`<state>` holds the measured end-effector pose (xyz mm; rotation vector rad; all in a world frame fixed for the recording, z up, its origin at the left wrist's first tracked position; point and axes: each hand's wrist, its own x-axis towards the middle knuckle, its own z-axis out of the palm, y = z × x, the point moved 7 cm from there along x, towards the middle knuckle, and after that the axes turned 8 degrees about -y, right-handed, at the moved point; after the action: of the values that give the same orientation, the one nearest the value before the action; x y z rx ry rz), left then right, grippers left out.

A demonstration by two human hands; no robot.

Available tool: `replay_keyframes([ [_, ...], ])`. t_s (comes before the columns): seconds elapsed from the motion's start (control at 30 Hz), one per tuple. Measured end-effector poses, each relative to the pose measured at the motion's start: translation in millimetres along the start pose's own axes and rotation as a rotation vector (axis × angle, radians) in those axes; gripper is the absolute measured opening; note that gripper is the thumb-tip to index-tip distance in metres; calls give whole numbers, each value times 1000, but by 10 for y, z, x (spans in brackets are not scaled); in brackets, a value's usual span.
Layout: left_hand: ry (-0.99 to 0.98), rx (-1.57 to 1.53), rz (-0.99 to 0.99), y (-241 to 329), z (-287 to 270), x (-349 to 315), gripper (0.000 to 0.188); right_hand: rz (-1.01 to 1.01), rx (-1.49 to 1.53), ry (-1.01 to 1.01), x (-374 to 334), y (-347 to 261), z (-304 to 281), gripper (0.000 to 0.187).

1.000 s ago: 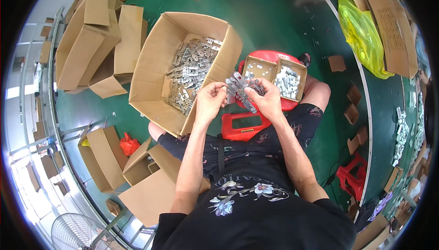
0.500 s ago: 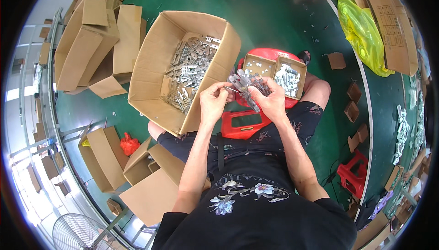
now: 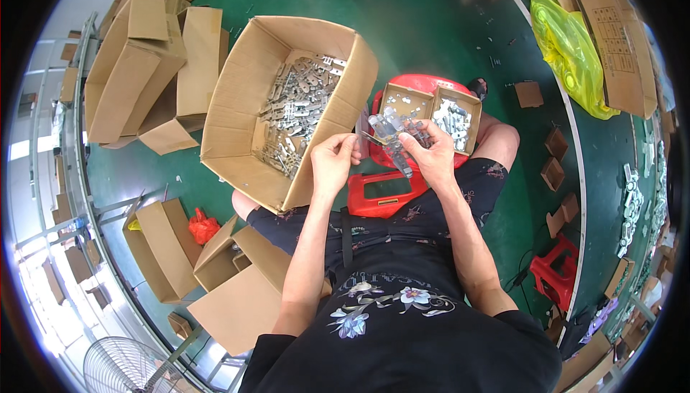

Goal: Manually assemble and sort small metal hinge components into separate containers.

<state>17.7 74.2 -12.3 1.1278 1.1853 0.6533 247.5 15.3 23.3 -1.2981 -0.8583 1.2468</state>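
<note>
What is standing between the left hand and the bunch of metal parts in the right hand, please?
Nothing visible. Only a narrow gap separates the left hand from the metal parts in the right hand. The large carton is beyond the left hand, outside that gap.

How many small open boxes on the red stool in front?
2, side by side: left box, partly behind the held metal parts, and right box. The right hand blocks some view, so another may be hidden.
</note>
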Motion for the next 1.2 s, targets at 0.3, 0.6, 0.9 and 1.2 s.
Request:
replay_keyframes([
  [0.3,151,581,354,183,23,-127,30,-22,-71,2,-16,88,-44,17],
  [0.6,-82,94,102,217,128,-18,25,10,-219,-139,-71,44,61,20],
  [0.9,-8,46,95,114,129,-69,16,-168,-460,-132,-166,-124,193,25],
  [1.2,38,-46,41,-51,44,-79,15,-150,-574,-133,-212,-116,206,24],
])
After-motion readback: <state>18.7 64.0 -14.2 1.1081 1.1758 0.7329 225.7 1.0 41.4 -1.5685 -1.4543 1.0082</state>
